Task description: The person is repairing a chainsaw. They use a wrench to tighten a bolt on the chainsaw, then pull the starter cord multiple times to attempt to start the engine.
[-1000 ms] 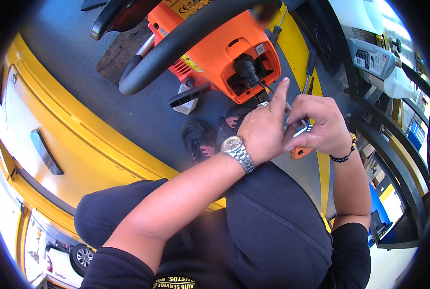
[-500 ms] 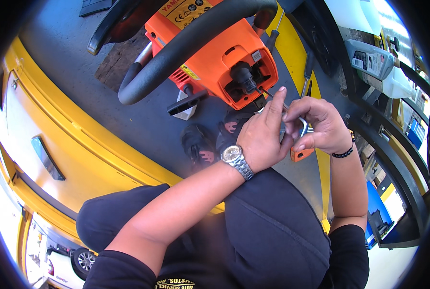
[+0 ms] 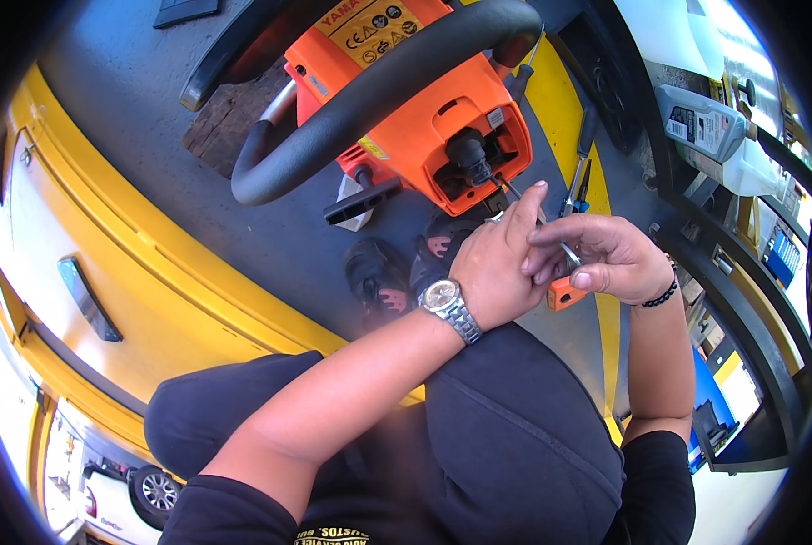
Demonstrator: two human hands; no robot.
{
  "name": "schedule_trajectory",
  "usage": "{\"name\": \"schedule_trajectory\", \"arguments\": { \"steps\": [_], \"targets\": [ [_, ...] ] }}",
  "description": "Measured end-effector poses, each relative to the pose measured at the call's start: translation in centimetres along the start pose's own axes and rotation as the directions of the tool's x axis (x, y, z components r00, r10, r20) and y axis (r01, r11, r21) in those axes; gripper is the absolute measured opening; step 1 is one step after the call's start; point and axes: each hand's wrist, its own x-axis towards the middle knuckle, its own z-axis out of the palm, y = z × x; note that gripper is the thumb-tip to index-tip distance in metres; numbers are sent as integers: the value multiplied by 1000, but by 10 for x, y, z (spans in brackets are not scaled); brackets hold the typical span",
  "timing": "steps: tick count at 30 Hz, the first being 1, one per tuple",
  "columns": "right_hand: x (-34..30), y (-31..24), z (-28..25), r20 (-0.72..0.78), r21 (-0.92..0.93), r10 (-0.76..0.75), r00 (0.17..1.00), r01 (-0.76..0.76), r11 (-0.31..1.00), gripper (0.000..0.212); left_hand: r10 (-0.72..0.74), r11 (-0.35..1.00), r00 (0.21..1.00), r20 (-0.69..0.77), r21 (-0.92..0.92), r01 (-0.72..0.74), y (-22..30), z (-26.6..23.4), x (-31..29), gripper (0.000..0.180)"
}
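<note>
An orange chainsaw body (image 3: 424, 118) with a curved black handle (image 3: 369, 91) lies on the grey floor in front of me. My right hand (image 3: 606, 259) grips a screwdriver with an orange handle (image 3: 562, 292); its thin metal shaft runs up to a black fitting (image 3: 469, 154) on the saw's rear. My left hand (image 3: 497, 268), with a metal wristwatch (image 3: 447, 300), rests against the right hand and steadies the shaft with its fingers. My right wrist carries a dark bead bracelet.
A yellow vehicle body (image 3: 106, 272) curves along the left. Pliers and another tool (image 3: 580, 177) lie on a yellow floor stripe. A grey oil bottle (image 3: 701, 123) stands on the right-hand shelf. A wooden block (image 3: 229, 118) sits beneath the saw. My shoes (image 3: 378, 277) show below.
The view has drifted, so the chainsaw sits a little higher in the picture. Both hands keep the same hold on the screwdriver at the saw's rear.
</note>
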Motion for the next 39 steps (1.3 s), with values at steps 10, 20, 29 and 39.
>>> {"name": "schedule_trajectory", "arguments": {
  "steps": [10, 20, 29, 39],
  "targets": [
    [15, -1, 13, -286, -495, -289, 914, 118, 861, 36, 165, 985, 985, -43, 53, -163, -5, -6, 6, 80],
    [13, 0, -2, -4, 157, -85, 996, 84, 984, 65, 131, 991, 991, -10, 41, -131, -29, -4, 8, 91],
    [16, -6, -14, -124, -494, -116, 985, 40, 869, 34, 159, 987, 987, 31, -5, -159, -25, -9, 18, 76],
    [9, 0, 5, -160, 223, 117, 980, -79, 972, 66, 47, 996, 997, 66, -76, -42, -25, -9, 17, 82]
  ]
}}
